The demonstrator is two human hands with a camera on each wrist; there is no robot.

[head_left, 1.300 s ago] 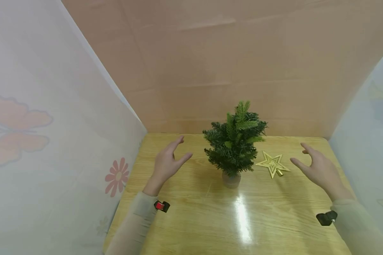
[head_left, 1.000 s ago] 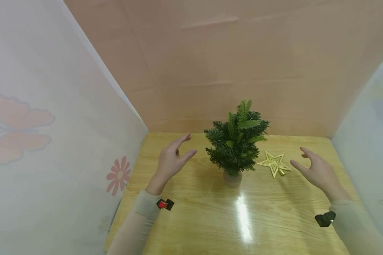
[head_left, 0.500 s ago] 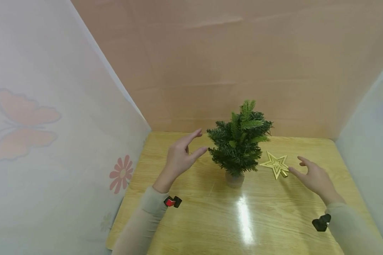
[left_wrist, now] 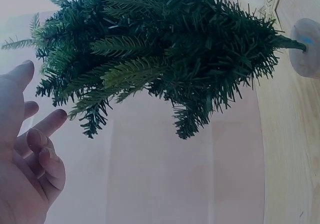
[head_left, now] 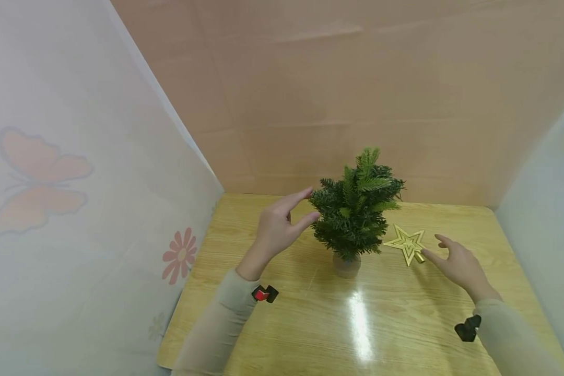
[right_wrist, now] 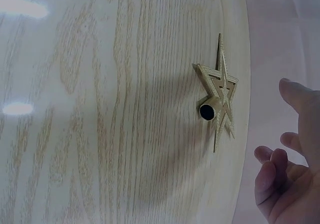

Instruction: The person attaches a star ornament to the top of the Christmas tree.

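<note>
My left grip (head_left: 277, 230) spread wide, fingertips at the small green tree (head_left: 355, 204) just right of it, my right grip (head_left: 458, 263) wide, gold star (head_left: 406, 243) flat on the table (head_left: 310, 324) just beyond its fingertips.

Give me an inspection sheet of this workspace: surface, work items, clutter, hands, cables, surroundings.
Surface: wooden table, glossy, with a streak of light glare.
Work items: small green tree upright in a small pot; gold star lying flat on the table to its right, its tube socket showing in the right wrist view.
Clutter: nothing seen.
Hands: left hand open, fingertips at the tree's left branches; contact cannot be told. Right hand open, close beside the star, not holding it.
Cables: nothing seen; a small clip sits at each wrist.
Surroundings: tan back wall; pale side panels, the left panel printed with a butterfly and a flower.
</note>
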